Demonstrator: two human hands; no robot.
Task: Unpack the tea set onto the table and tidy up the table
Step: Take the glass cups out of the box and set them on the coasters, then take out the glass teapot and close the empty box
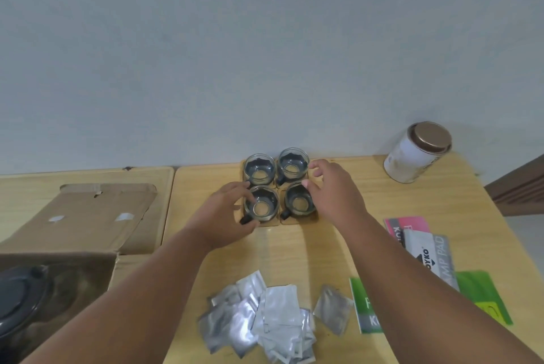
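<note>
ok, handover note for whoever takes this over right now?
Left hand grips the front-left cup. Right hand is at the front-right cup; grip unclear.
Done: these and the two back cups stand in a square on coasters at the table's far edge.
Left: dark pot in the cardboard box; foil sachets scattered; packets loose at right; tin by the wall.

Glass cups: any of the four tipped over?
No, all four glass cups stand upright, mouths up, in a two-by-two block on the table.
</note>
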